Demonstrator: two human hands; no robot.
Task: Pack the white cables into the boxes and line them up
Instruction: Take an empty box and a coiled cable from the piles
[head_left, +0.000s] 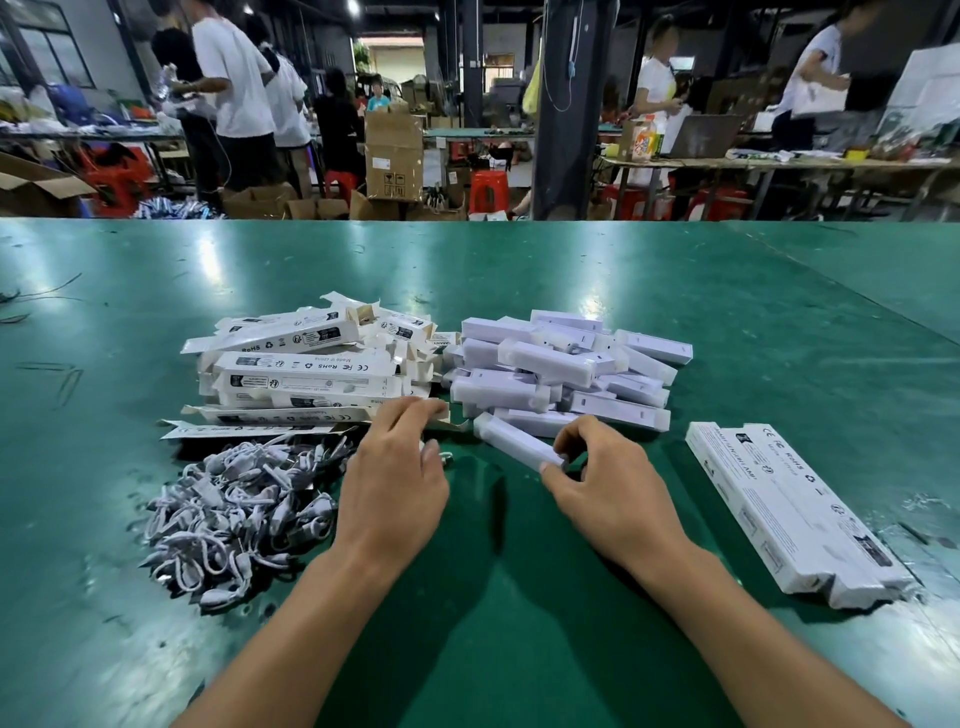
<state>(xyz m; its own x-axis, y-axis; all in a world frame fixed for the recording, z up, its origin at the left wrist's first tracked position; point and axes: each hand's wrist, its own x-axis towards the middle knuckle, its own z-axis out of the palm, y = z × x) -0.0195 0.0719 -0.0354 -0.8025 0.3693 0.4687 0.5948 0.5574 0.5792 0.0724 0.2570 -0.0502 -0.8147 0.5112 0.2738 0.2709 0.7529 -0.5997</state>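
Right hand (613, 483) pinches the near end of a plain white box (519, 441), right at the heap of plain boxes (561, 364). Left hand (395, 467) hovers, fingers loosely bent, between the white cables (234, 504) and the printed boxes (306, 364); whether it holds anything, hard to tell. Green table (519, 270) shows between the wrists. Lined-up boxes (789, 509) lie right; workshop behind.

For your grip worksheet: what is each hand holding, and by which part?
The right hand pinches a plain white box by its near end; the left hand holds nothing visible.
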